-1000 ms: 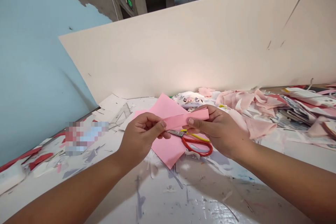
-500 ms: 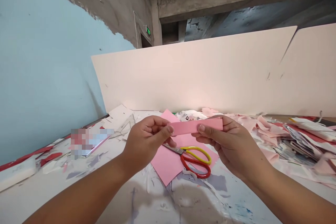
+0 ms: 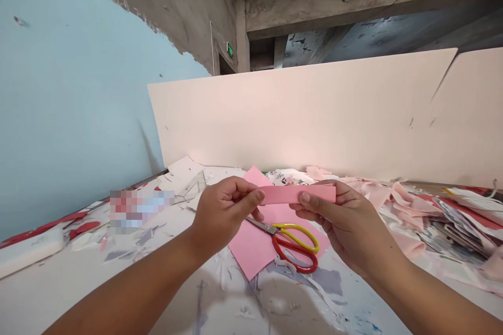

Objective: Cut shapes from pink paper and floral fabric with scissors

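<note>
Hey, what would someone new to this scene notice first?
Probably the pink strip near the middle, held up between the left hand and right hand. Just below, scissors with one yellow and one red handle lie partly over a pink sheet. Behind, a broad pale panel spans much of the view.

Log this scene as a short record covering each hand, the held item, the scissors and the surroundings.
Left hand: pinching one end of a pink strip
Right hand: gripping the strip near its other end, thumb in front
Held item: pink strip, roughly level, layers visible at its right end
Scissors: lying partly over pink sheet; handles yellow and red; blade tips hidden
Right side: pink scraps
Behind: pale panel
Far left: blue wall
</note>
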The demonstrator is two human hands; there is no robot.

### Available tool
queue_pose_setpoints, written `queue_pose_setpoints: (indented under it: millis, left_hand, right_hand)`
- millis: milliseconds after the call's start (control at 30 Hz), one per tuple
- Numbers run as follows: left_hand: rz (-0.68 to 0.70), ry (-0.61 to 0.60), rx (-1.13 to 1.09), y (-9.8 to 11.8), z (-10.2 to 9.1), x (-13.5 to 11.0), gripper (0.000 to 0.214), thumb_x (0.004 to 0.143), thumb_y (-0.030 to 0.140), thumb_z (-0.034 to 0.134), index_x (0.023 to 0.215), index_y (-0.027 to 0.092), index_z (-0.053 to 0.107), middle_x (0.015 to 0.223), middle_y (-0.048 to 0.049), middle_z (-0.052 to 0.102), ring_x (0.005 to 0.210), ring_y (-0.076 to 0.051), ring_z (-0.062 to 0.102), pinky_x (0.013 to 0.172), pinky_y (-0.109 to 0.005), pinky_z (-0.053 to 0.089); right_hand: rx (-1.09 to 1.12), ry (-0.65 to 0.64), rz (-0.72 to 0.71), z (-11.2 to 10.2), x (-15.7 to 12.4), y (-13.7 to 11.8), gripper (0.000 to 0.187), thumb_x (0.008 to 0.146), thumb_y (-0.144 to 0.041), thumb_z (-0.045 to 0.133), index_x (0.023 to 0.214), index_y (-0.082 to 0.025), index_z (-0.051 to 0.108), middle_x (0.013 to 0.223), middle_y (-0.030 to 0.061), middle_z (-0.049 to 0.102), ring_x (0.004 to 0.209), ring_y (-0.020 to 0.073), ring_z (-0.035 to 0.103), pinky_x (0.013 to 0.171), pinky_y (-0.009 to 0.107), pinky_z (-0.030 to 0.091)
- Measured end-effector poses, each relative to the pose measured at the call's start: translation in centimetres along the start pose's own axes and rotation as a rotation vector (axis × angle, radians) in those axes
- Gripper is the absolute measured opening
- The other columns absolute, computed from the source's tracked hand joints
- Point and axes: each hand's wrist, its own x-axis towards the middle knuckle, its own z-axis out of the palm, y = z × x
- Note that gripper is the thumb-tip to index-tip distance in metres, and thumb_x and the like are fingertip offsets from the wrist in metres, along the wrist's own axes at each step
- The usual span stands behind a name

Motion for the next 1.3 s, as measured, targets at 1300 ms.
queue_pose_setpoints:
  millis: [1300]
  left_hand:
    - [-0.339, -0.066, -0.276, -3.6, -2.5, -2.0, 0.014, 0.07, 0.028, 0.06, 0.069, 0.017, 0.051, 0.053, 0.0049, 0.053, 0.044, -0.007, 0.051, 0.046, -0.02, 0.04]
  right_hand:
    - [0.053, -0.179, 0.209, 1.5, -0.3, 2.9, 0.022, 0.074, -0.037, 0.06, 0.076, -0.016, 0.056, 0.072, 0.0036, 0.067, 0.07, 0.0141, 0.064, 0.07, 0.026, 0.051]
